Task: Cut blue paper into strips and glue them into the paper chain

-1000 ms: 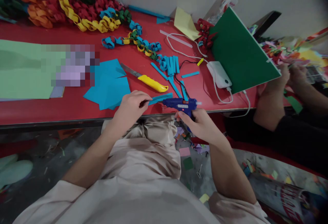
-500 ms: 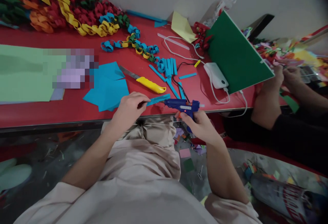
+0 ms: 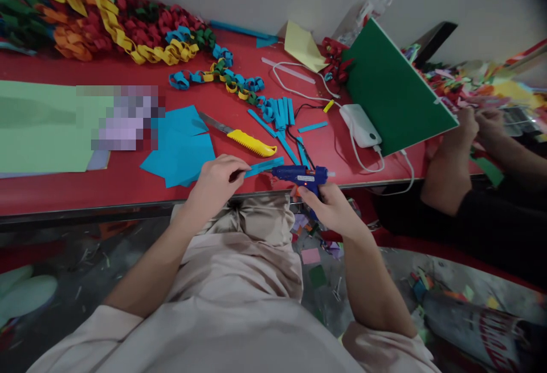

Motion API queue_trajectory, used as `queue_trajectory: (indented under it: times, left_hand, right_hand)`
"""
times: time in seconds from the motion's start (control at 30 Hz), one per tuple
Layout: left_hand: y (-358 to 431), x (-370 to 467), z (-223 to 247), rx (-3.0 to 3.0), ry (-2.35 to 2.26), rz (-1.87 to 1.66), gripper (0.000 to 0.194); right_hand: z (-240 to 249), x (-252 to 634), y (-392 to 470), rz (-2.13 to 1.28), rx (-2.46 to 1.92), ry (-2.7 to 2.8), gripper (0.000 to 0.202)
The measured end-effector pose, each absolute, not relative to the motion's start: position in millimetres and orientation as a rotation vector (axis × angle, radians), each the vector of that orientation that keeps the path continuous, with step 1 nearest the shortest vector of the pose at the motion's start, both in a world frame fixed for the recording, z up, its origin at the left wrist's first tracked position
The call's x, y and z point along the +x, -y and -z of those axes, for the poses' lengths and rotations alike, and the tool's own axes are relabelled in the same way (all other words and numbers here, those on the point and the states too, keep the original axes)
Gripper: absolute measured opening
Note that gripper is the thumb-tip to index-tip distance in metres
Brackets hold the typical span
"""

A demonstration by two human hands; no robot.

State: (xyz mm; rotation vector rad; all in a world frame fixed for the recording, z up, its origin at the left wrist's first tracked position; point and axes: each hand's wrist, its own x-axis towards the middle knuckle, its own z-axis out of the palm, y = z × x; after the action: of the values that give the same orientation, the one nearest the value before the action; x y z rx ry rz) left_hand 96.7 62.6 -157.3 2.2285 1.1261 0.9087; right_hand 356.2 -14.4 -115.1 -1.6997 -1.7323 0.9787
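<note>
Near the table's front edge, my left hand (image 3: 220, 179) pinches the left end of a blue paper strip (image 3: 265, 165). My right hand (image 3: 331, 205) is wrapped round the grip of a dark blue hot glue gun (image 3: 299, 173), with a small orange light on its body. The gun's nozzle points left and sits right by the strip; whether it touches I cannot tell. Just behind the strip lies a yellow utility knife (image 3: 252, 142) with its blade out. Blue paper sheets (image 3: 183, 151) rest left of my left hand, and several cut blue strips (image 3: 282, 112) lie behind the gun.
A paper chain (image 3: 231, 80) runs back to a heaped pile of chains (image 3: 128, 25). A white power bank (image 3: 359, 125) with cables leans by an upright green board (image 3: 393, 82). Beyond it, a co-worker's hands (image 3: 478, 125) handle paper. Green sheets (image 3: 47, 128) lie at left.
The glue gun has shifted slightly left along the strip with my right hand. My left hand keeps its pinch in nearly the same place.
</note>
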Motion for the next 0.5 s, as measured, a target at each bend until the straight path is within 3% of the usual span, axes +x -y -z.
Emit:
queue_trajectory:
  times: [0.5]
  left_hand:
    - [-63.8, 96.7, 158.2, 2.228, -1.118, -0.912, 0.019]
  right_hand:
    - [99.5, 359.6, -2.1, -1.119, -1.743, 1.871, 0.047]
